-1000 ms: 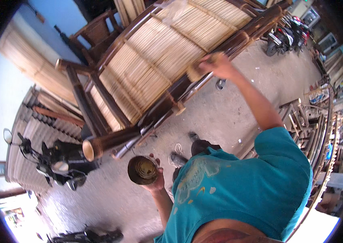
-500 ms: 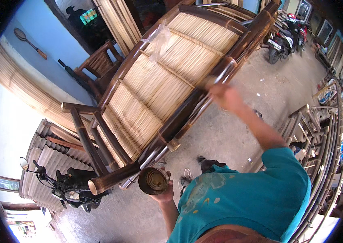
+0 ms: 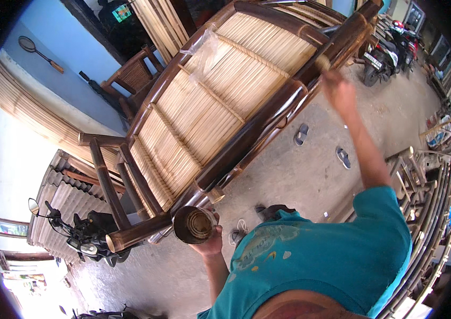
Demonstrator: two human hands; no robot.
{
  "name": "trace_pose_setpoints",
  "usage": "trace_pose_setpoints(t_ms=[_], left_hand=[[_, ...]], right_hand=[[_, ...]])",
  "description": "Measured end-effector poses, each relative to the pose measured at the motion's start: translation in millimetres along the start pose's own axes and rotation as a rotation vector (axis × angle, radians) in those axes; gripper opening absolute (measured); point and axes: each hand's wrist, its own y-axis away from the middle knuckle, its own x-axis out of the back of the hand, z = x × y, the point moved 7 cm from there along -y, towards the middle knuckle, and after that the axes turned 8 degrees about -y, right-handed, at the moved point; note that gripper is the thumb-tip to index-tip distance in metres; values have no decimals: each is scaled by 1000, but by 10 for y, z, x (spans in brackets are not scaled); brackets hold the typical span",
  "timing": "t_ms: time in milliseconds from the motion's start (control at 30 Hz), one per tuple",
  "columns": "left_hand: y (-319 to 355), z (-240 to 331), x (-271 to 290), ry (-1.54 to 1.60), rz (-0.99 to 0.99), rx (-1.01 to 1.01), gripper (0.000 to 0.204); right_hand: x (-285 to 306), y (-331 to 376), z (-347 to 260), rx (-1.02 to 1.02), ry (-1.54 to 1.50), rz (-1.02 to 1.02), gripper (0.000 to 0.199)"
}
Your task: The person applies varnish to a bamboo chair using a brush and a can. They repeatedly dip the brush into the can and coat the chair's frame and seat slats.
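A round tin can (image 3: 184, 229), its inside brown and ringed, is gripped by my left hand (image 3: 210, 243) in front of my body. My right hand (image 3: 339, 91) is closed on a paintbrush (image 3: 323, 63), slightly blurred, whose pale bristles meet or hover by the dark pole at the right end of the bamboo bench (image 3: 246, 130). I cannot tell if they touch. Dark brown glossy poles frame the bench, and its pale slatted panel (image 3: 204, 101) faces up. A crumpled clear plastic sheet (image 3: 204, 56) lies on the panel's far edge.
Two sandals (image 3: 301, 135) lie on the concrete floor right of the bench. A black motorbike (image 3: 95, 234) stands at left, another motorbike (image 3: 382, 61) at far right. Bamboo frames (image 3: 422, 196) line the right side. Corrugated sheets (image 3: 65, 196) and a wooden chair (image 3: 135, 77) are behind.
My right hand with the paintbrush has moved up and right along the bench frame. The can in my left hand has shifted slightly left and up. The view has tilted a little.
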Motion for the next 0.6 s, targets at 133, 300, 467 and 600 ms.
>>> trace_pose_setpoints(t_ms=[133, 300, 467, 600], left_hand=[[-229, -148, -262, 19, -15, 5, 72], [-509, -292, -378, -92, -40, 44, 78], [-520, -474, -296, -166, 227, 18, 76], [-434, -624, -415, -164, 242, 61, 67]], right_hand=[[-197, 451, -958, 38, -633, -231, 26], [-212, 405, -1124, -513, -1037, -499, 29], [-8, 309, -2030, -382, -1296, -617, 28], [-206, 436, -2947, 258, -1138, -841, 24]])
